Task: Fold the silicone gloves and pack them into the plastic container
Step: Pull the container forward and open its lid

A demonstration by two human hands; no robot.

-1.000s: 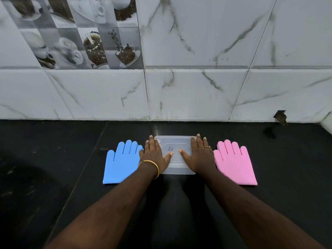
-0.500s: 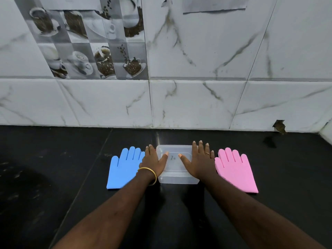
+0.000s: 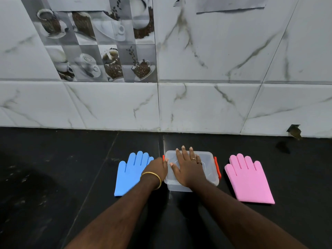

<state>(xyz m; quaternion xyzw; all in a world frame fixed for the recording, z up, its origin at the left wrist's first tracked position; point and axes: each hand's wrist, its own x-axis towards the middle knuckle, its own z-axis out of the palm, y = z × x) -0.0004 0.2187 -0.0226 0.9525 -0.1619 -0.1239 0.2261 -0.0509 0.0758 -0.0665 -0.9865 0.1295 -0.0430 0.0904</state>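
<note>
A clear plastic container (image 3: 209, 159) with its lid on and orange side clips stands on the black counter, in the middle. A blue silicone glove (image 3: 129, 170) lies flat to its left, and a pink silicone glove (image 3: 249, 178) lies flat to its right, apart from it. My right hand (image 3: 188, 168) rests flat on the lid with fingers spread. My left hand (image 3: 156, 168) is curled against the container's left side at the orange clip, partly covering the blue glove's thumb side. The fingertips there are hidden.
The black counter (image 3: 53, 177) runs left and right of the gloves. A marble-tiled wall (image 3: 197, 105) rises just behind the container. The right orange clip (image 3: 217, 168) is in plain sight. A small hole (image 3: 294, 131) marks the wall's base at the right.
My right hand slid from the lid's right end to its middle. My left hand left the lid top and curled onto the left clip. The view tilted up.
</note>
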